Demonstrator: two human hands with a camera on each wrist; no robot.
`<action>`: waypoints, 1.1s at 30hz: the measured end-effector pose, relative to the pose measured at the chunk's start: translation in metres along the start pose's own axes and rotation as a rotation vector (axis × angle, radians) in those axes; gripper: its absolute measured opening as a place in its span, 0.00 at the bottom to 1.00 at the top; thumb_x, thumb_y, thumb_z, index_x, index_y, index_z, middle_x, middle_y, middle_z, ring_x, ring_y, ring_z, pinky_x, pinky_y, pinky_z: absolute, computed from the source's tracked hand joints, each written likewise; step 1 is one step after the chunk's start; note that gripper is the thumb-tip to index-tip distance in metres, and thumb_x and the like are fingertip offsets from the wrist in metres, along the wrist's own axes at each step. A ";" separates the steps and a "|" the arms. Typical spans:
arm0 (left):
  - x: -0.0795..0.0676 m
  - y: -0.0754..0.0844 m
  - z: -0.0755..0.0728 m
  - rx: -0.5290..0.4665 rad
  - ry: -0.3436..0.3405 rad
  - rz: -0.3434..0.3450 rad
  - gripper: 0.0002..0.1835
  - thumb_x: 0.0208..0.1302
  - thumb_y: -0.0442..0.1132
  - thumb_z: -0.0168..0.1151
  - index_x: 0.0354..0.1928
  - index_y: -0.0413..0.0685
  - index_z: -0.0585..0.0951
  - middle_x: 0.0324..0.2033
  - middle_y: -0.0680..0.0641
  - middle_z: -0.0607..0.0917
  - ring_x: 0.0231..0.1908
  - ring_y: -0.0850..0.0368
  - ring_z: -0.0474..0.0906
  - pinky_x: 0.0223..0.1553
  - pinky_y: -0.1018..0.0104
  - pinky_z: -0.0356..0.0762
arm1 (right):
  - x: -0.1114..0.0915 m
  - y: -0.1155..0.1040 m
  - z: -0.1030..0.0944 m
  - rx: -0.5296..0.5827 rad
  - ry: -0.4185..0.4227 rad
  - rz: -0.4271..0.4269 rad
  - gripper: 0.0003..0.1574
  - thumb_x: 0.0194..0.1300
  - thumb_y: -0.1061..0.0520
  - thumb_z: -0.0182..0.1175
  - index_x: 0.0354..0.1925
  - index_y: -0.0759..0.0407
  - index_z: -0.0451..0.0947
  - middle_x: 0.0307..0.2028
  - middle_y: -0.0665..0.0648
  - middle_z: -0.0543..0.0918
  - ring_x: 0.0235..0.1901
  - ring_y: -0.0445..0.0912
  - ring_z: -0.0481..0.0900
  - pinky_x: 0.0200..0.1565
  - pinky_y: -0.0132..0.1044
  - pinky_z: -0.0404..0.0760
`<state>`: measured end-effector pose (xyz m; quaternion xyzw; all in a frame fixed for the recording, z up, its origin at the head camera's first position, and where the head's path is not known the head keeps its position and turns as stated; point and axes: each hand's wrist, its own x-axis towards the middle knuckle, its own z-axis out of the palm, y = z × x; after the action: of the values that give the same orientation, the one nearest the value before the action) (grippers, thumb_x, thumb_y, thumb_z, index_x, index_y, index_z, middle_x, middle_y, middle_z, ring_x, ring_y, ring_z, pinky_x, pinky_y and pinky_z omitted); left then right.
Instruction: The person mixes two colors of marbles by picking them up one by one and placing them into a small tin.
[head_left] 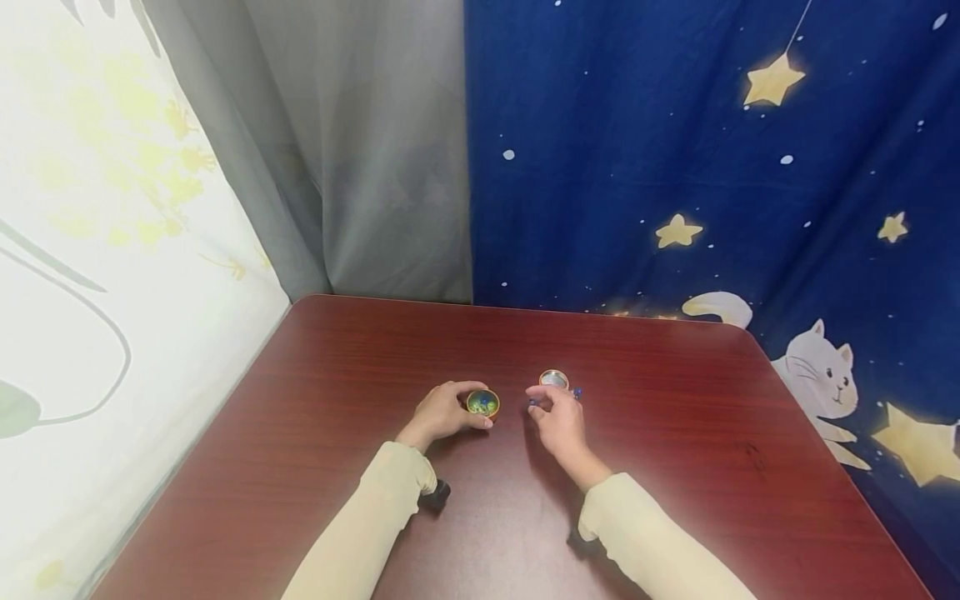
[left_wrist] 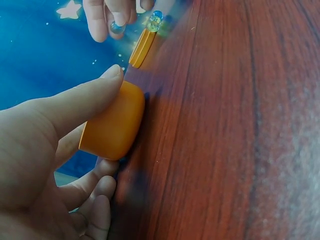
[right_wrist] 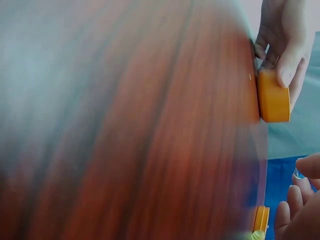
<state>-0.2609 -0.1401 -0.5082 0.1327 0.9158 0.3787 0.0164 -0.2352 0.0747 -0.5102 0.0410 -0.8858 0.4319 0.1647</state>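
My left hand [head_left: 442, 410] grips a small orange jar [left_wrist: 116, 122] between thumb and fingers, low over the table. In the head view, glass marbles [head_left: 483, 404] in blue and yellow-green lie inside it. To the right, my right hand [head_left: 561, 422] pinches a clear bluish glass marble [left_wrist: 117, 28] between thumb and fingertips, apart from the jar. Just beyond that hand lies an orange-rimmed round lid [head_left: 554, 378] with a pale inside. A few loose marbles [left_wrist: 155, 21] sit against the lid's side, partly hidden by the right hand in the head view.
The dark red wood-grain table [head_left: 675, 467] carries everything. Behind it hang a grey curtain [head_left: 390, 167] and a blue star-patterned curtain [head_left: 600, 167]; a pale curtain [head_left: 112, 292] runs along the left edge. Dark wrist devices [head_left: 435, 497] show under the sleeves.
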 end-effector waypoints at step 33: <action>0.002 0.001 0.001 -0.014 -0.012 0.001 0.29 0.41 0.52 0.81 0.50 0.64 0.83 0.33 0.57 0.83 0.33 0.61 0.76 0.36 0.59 0.72 | -0.008 -0.020 0.031 0.140 -0.088 -0.054 0.15 0.51 0.72 0.69 0.38 0.59 0.84 0.35 0.54 0.85 0.32 0.45 0.83 0.35 0.37 0.79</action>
<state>-0.2621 -0.1381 -0.5083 0.1353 0.9129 0.3844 0.0227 -0.2316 0.0379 -0.5154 0.0952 -0.8584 0.4860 0.1341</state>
